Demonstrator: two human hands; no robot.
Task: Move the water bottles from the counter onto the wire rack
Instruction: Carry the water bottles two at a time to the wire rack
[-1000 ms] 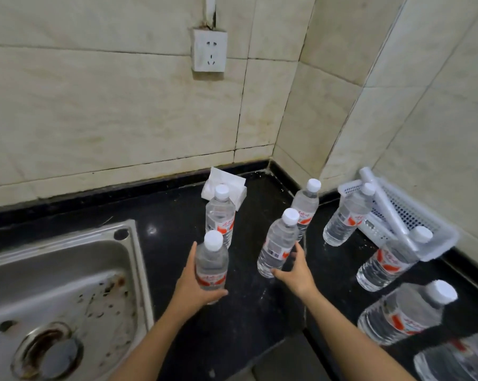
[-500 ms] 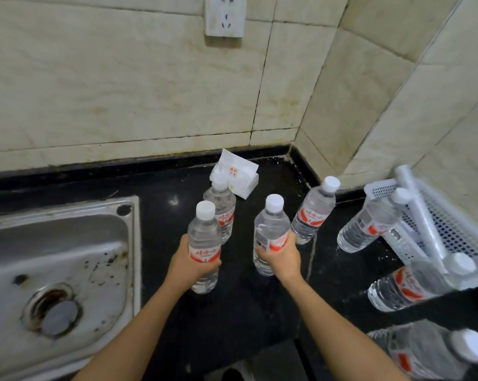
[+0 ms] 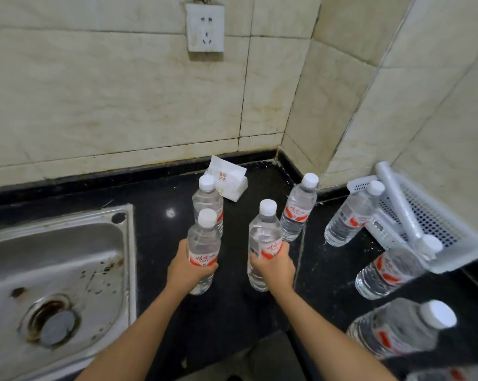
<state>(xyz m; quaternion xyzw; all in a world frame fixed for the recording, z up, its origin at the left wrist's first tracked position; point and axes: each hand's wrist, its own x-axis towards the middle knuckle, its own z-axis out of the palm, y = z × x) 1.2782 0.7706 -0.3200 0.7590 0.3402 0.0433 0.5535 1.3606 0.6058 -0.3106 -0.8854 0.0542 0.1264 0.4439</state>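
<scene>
Head view shows the left hand (image 3: 188, 270) wrapped around the label of one water bottle (image 3: 203, 251), and the right hand (image 3: 276, 268) wrapped around a second bottle (image 3: 264, 237); both bottles are upright over the black worktop (image 3: 232, 320), near its front edge beside the sink (image 3: 53, 270). Two more bottles stand behind them toward the back corner, near a tissue pack (image 3: 229, 182). Others sit by the white basket (image 3: 430, 221) along the right edge.

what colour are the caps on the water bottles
White, as on the bottle cap in the left hand; head view.
</scene>
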